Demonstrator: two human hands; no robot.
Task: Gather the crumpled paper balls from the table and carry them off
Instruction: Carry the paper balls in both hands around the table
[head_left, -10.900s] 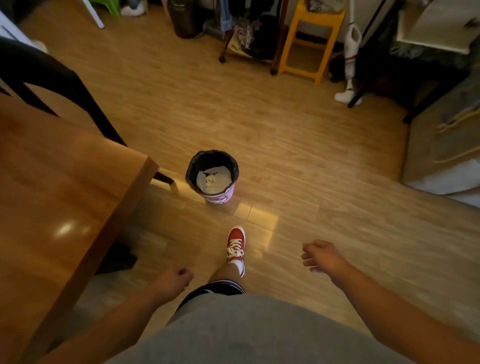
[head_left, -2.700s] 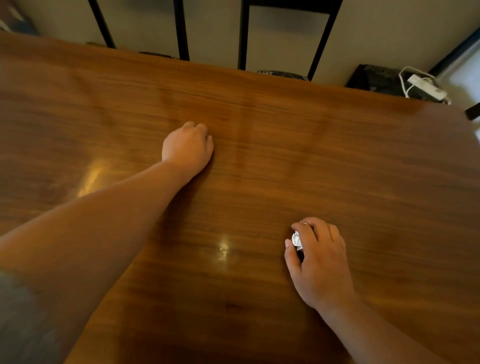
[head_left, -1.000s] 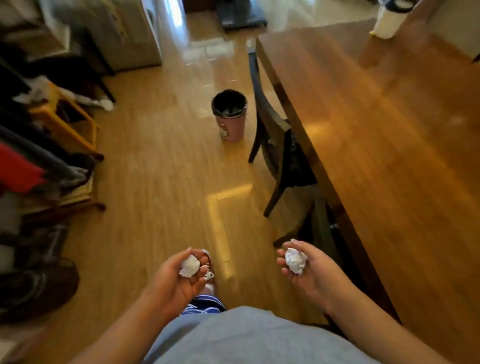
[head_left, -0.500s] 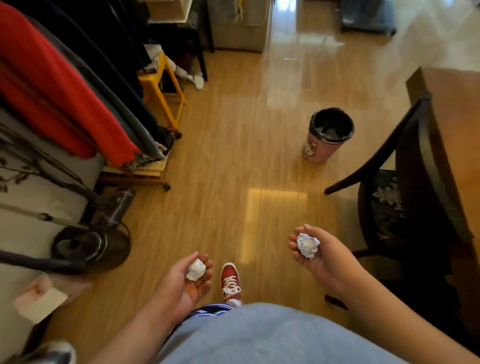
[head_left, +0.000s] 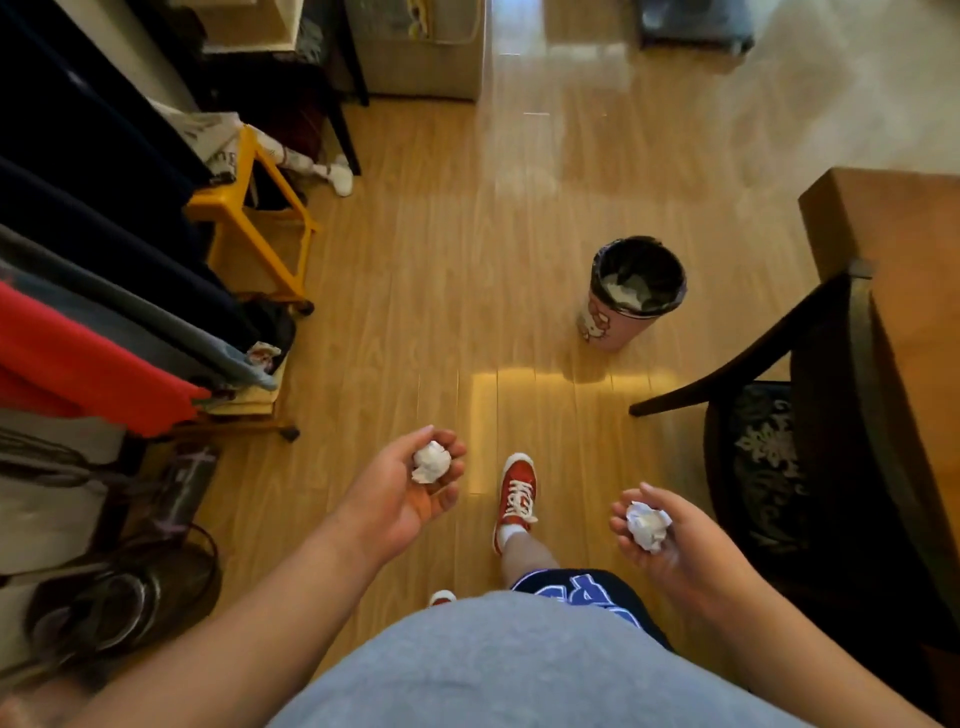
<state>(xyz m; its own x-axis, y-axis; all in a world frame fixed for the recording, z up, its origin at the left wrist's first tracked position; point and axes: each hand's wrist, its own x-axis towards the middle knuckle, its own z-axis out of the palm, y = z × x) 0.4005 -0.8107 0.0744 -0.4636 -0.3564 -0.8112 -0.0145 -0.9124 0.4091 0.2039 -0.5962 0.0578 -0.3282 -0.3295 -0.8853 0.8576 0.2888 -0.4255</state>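
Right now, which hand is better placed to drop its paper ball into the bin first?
Probably the right hand: its paper ball sits on the side of the pink bin. The left hand is farther across.

bin on floor | chair at table | yellow stool left

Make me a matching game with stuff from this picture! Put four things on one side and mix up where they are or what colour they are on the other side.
Things:
1. paper ball
2. bin
3. shoe
4. stool

Clues:
A. yellow, beside the hanging clothes
B. red with white laces
C. on the floor, lined with a black bag
D. white, held in the left hand

Pairs: 1-D, 2-C, 3-B, 4-A
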